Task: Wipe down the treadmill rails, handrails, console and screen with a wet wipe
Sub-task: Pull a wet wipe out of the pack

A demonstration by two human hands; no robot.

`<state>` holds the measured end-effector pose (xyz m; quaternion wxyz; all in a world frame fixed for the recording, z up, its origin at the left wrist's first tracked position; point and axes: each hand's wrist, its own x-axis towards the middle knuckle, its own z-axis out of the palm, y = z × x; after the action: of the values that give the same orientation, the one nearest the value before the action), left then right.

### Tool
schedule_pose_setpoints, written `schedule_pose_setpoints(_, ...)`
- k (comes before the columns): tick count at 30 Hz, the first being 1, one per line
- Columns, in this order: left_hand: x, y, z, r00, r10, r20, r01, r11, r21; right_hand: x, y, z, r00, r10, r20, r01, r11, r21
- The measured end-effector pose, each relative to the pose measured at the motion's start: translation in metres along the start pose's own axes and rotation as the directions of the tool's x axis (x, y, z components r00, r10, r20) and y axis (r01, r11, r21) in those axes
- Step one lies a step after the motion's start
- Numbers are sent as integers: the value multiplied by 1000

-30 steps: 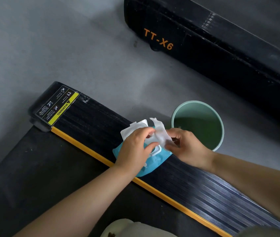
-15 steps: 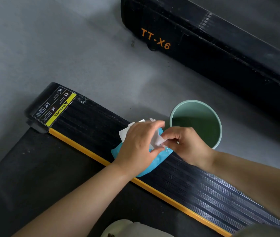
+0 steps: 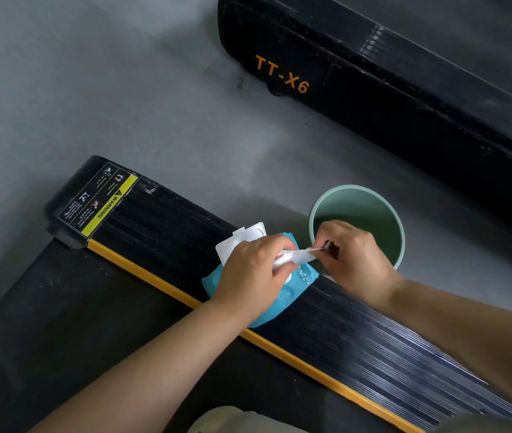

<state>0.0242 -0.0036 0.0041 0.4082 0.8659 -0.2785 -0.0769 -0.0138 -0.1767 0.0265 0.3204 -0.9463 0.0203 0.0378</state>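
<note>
Wipe [image 3: 293, 256] stretched btwn both hands, just above blue pack [image 3: 279, 295] lying on ribbed rail [image 3: 358, 332]. Pinched at right end by right hand [image 3: 353, 260], gripped at left end by left hand [image 3: 253, 273]. Green bucket [image 3: 373, 198] on floor beside rail, behind right hand.

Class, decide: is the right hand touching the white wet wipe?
Touching. The head view shows the right hand pinching the wet wipe's end, stretched from the left hand.
</note>
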Motion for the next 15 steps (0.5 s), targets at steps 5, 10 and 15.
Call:
schedule_pose_setpoints(5,-1,-8,-6,994,104,43,-112,961,254,6,13,-10,991,41,-127,-48,998,-51)
schedule_pose_setpoints(10,-9,-16,-8,984,145,106,-171,936,309,12,34,-17,946,175,-272,-203,976,-75)
schedule_pose_setpoints(15,-21,-24,-6,976,126,176,-179,926,331,11,53,-27,894,291,-341,-346,932,-111)
